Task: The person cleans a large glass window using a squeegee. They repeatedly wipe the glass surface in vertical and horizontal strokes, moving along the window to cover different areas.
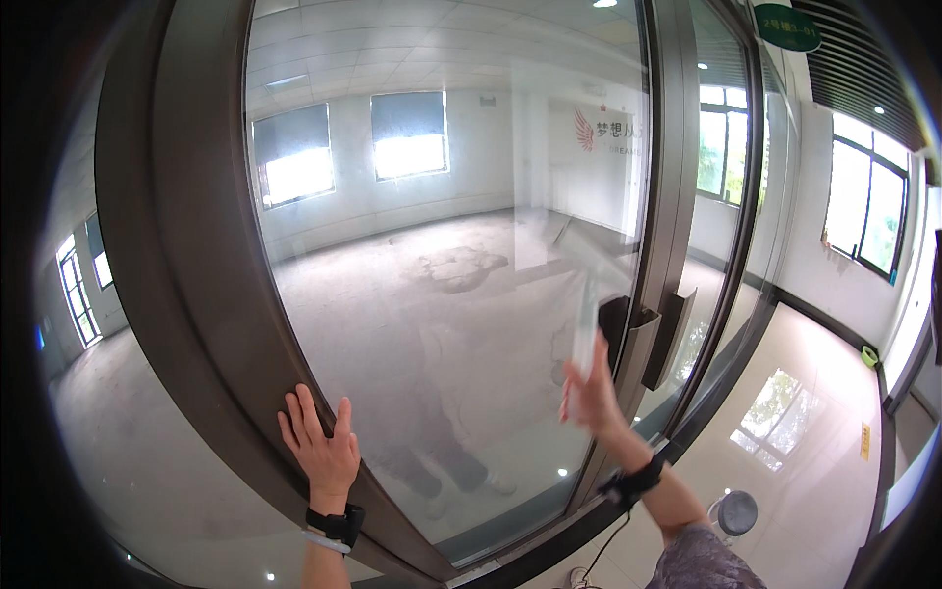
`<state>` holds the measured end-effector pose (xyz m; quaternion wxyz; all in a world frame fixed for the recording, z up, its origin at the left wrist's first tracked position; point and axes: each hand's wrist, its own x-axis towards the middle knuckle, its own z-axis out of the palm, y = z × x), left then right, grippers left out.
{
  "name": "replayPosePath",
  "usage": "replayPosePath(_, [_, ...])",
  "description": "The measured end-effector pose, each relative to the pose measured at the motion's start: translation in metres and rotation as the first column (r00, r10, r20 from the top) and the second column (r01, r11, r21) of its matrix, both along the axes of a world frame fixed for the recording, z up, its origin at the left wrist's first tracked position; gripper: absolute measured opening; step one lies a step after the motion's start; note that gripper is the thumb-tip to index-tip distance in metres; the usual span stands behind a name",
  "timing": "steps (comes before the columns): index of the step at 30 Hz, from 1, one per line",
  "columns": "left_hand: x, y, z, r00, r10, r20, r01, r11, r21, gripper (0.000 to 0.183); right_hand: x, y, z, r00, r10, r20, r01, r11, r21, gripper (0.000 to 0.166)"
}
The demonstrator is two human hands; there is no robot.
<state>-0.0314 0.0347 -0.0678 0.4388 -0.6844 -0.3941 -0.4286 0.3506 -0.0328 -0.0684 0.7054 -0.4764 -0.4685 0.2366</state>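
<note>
My left hand [321,449] lies flat with fingers spread on the brown metal frame [213,294] of a glass door, its thumb side by the pane. A black band and a pale bracelet circle that wrist. Lower right of the pane's middle, my right hand [592,394] grips the handle of a pale, blurred T-shaped tool [586,324], which looks like a window squeegee. Its head slants across the glass pane [456,331]; contact with the glass cannot be told. A black band with a cable is on the right wrist. Faint reflections show in the pane.
Metal door handles [670,342] stand just right of my right hand. A round grey stool [737,513] is on the tiled floor [795,412] at the right, with a small green bowl [869,357] by the far wall. The cable runs down to the floor near a shoe.
</note>
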Motion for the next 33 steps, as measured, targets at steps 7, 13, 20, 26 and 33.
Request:
replayPosePath(7, [0.003, 0.005, 0.0, 1.0, -0.014, -0.011, 0.014, 1.0, 0.008, 0.052, 0.106, 0.01, 0.163, 0.915, -0.233, 0.329, 0.202, 0.971, 0.124, 0.06])
replayPosePath(13, [-0.015, -0.003, -0.006, 0.999, 0.045, -0.017, -0.045, 0.999, -0.014, 0.048, 0.102, -0.001, 0.051, 0.926, -0.184, 0.329, 0.224, 0.971, -0.086, 0.059])
replayPosePath(20, [0.015, 0.008, -0.01, 0.999, -0.041, 0.012, 0.041, 0.999, 0.029, 0.05, 0.169, -0.002, 0.162, 0.496, -0.611, 0.617, 0.57, 0.765, 0.299, 0.054])
replayPosePath(26, [-0.017, 0.0, -0.013, 0.997, 0.056, -0.056, -0.057, 0.998, -0.019, 0.058, -0.035, -0.002, 0.287, -0.015, -0.581, 0.813, 0.312, 0.77, 0.556, 0.056])
replayPosePath(33, [-0.002, 0.005, 0.0, 0.999, -0.041, 0.007, 0.041, 0.999, -0.019, 0.058, -0.076, 0.011, 0.263, -0.226, -0.597, 0.77, 0.109, 0.77, 0.629, 0.063])
